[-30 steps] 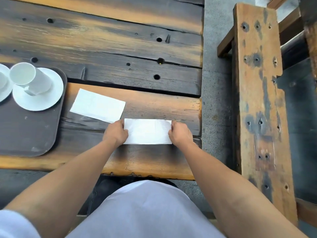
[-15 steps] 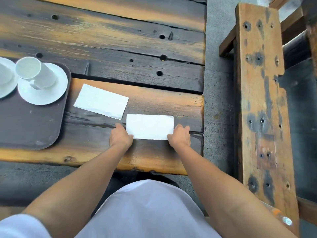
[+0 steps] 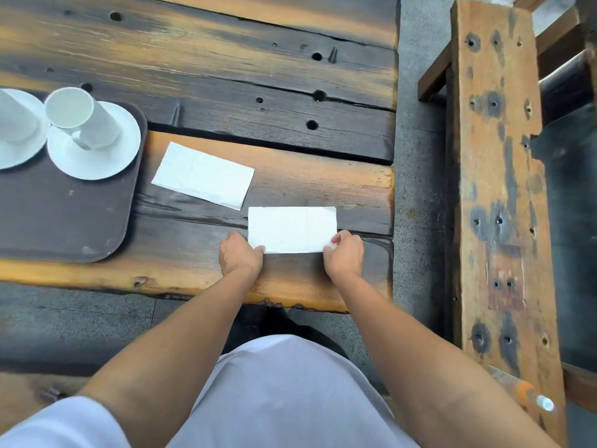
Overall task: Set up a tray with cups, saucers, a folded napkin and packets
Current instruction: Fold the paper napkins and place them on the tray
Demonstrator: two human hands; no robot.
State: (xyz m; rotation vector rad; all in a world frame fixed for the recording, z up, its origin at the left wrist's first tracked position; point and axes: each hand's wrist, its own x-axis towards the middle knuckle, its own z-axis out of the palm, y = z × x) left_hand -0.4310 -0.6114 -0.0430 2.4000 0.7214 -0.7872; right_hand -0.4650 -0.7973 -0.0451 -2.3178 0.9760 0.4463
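Right of the brown tray point(image 3: 64, 221) carrying two cups point(image 3: 80, 116) on saucers point(image 3: 97, 160), the left hand point(image 3: 240, 255) and right hand point(image 3: 344, 255) are pinching the folded napkin point(image 3: 292, 229) by its near corners

You seem to be at a rustic café or outdoor eatery: a weathered plank table point(image 3: 258, 76), a matching rough bench point(image 3: 497, 189), a bare concrete floor point(image 3: 416, 156), and a serving tray point(image 3: 64, 221) carrying white cups point(image 3: 80, 118) on saucers point(image 3: 97, 160).
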